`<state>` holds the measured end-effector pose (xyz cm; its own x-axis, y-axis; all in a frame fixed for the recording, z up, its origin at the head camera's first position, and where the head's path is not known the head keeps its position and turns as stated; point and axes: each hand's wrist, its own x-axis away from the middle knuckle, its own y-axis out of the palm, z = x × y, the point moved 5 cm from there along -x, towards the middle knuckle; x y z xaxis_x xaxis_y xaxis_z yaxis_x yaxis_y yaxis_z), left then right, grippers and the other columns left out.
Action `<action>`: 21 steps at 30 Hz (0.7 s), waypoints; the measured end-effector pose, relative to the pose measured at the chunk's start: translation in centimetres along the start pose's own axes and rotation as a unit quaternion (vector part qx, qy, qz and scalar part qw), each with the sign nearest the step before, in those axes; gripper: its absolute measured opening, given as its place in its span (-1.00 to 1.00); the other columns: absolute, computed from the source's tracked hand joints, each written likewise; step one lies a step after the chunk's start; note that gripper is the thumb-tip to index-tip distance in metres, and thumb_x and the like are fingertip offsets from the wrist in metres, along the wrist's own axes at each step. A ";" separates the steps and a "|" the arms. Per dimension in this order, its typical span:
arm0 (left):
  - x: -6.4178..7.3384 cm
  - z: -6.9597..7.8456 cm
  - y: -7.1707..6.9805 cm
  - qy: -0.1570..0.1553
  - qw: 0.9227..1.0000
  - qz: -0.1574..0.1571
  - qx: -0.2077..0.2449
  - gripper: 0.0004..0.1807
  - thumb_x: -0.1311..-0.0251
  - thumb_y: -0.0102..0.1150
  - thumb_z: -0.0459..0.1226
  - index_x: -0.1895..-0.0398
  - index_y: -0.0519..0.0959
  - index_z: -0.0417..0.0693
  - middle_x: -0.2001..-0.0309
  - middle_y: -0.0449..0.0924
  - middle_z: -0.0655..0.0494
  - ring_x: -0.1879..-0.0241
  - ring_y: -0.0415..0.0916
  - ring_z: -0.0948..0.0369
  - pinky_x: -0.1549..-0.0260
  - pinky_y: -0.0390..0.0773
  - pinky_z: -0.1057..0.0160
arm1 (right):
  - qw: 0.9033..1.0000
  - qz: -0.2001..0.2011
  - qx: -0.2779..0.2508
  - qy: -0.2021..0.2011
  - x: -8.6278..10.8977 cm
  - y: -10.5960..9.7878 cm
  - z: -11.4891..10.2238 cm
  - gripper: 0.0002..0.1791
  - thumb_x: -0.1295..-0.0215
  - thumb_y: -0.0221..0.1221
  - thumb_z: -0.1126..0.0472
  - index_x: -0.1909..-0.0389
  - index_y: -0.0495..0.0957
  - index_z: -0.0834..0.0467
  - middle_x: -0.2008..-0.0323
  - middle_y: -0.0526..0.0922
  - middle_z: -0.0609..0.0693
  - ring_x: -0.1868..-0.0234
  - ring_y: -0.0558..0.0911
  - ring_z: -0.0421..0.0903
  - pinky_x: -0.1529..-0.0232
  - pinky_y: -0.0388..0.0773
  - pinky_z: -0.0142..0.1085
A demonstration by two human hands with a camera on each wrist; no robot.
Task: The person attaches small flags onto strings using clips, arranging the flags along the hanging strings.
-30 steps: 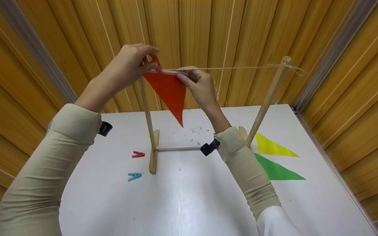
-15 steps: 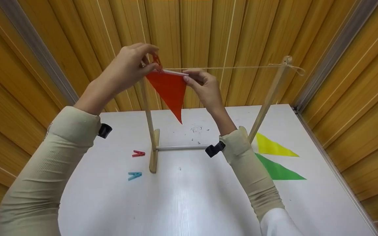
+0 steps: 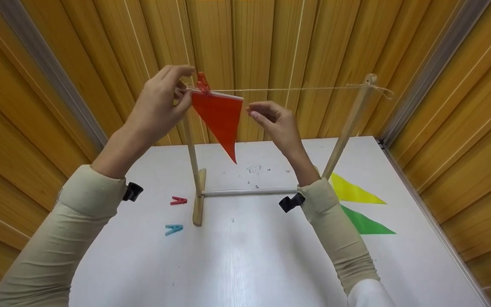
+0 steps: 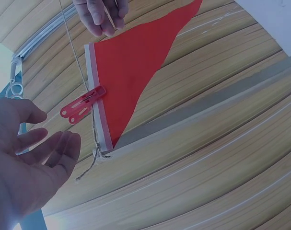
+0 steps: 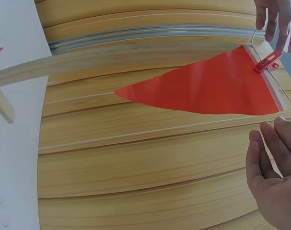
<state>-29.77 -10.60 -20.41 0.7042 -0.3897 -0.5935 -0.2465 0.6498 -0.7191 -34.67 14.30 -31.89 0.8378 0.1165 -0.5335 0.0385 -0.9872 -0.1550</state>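
The red pennant [image 3: 220, 119] hung from the string [image 3: 288, 89], near the left post [image 3: 191, 145], its white-banded edge uppermost and its tip pointing down. A red clothespin [image 3: 203, 83] gripped that edge together with the string; toward the right, the pennant's upper corner sagged slightly below the line. The left hand [image 3: 160, 96] was held just beside the clothespin, and the left wrist view showed its fingers loosely curved, holding nothing and apart from both pin and cloth. The right hand [image 3: 277, 125] hovered near the pennant's right corner, its bent fingers likewise free of any object, with a gap between them and the fabric. On the right, the string was tied round the top of the right post [image 3: 348, 123], where a loose end stuck out. A pale rod [image 3: 249, 192] ran low between the posts, above the white table [image 3: 228, 264]. Left of the stand lay a second red clothespin [image 3: 179, 200], with a blue clothespin [image 3: 174, 229] nearer the person. At the right lay a yellow pennant [image 3: 354, 191] and a green pennant [image 3: 371, 224], the latter partly covered by the right sleeve [image 3: 335, 230].
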 end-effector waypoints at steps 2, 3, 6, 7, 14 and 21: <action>0.6 0.1 0.3 0.001 1.000 0.003 -0.001 -0.60 -0.44 0.12 -0.35 -0.30 0.46 -0.18 -0.20 0.54 -0.06 0.01 0.56 0.16 0.02 0.70 0.15 | 1.000 0.000 0.010 0.005 0.4 -0.4 0.3 -0.71 -0.42 0.23 0.34 -0.10 0.62 0.35 -0.02 0.72 0.15 -0.07 0.69 -0.05 -0.15 0.61 -0.27; 0.9 0.1 0.4 0.001 1.000 0.003 0.000 -0.60 -0.44 0.12 -0.35 -0.30 0.46 -0.17 -0.19 0.54 -0.06 0.00 0.55 0.15 0.03 0.70 0.15 | 1.000 -0.002 0.014 0.008 0.7 -0.5 0.5 -0.71 -0.42 0.24 0.33 -0.10 0.63 0.32 -0.02 0.73 0.12 -0.07 0.69 -0.07 -0.14 0.62 -0.28; 2.0 0.1 1.1 0.005 1.000 0.000 0.002 -0.60 -0.43 0.12 -0.36 -0.30 0.47 -0.16 -0.20 0.55 -0.06 -0.01 0.52 0.12 0.05 0.71 0.12 | 0.999 -0.013 0.028 0.015 1.5 -0.7 1.2 -0.72 -0.43 0.25 0.28 -0.10 0.65 0.24 -0.02 0.74 0.05 -0.07 0.70 -0.10 -0.13 0.62 -0.29; 2.4 0.2 1.4 0.007 1.000 -0.002 -0.001 -0.60 -0.42 0.12 -0.37 -0.29 0.47 -0.17 -0.19 0.55 -0.07 -0.01 0.52 0.10 0.06 0.71 0.11 | 0.999 -0.019 0.030 0.014 1.8 -0.7 1.5 -0.72 -0.42 0.25 0.26 -0.09 0.66 0.21 -0.01 0.74 0.04 -0.07 0.70 -0.10 -0.12 0.63 -0.29; 5.2 0.1 3.5 0.004 0.999 -0.034 -0.016 -0.58 -0.37 0.18 -0.37 -0.28 0.49 -0.17 -0.22 0.55 -0.09 -0.04 0.52 0.03 0.01 0.69 0.06 | 0.998 -0.044 0.049 0.003 3.7 -1.1 2.6 -0.74 -0.42 0.27 0.23 -0.07 0.68 0.17 0.02 0.76 -0.01 -0.03 0.72 -0.12 -0.09 0.64 -0.30; 7.6 0.1 5.7 0.002 0.997 -0.066 -0.048 -0.56 -0.35 0.22 -0.35 -0.28 0.50 -0.11 -0.21 0.56 -0.04 -0.11 0.49 0.03 -0.05 0.67 0.07 | 0.995 -0.048 0.086 0.013 5.1 -1.9 3.4 -0.73 -0.41 0.26 0.27 -0.08 0.66 0.22 0.04 0.76 0.04 -0.03 0.72 -0.10 -0.07 0.64 -0.32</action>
<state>-25.78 -9.77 -28.96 0.7316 -0.4708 -0.4930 -0.2147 0.5273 -0.8221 -32.26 17.11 -37.14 0.8485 0.2047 -0.4881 0.0271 -0.9378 -0.3461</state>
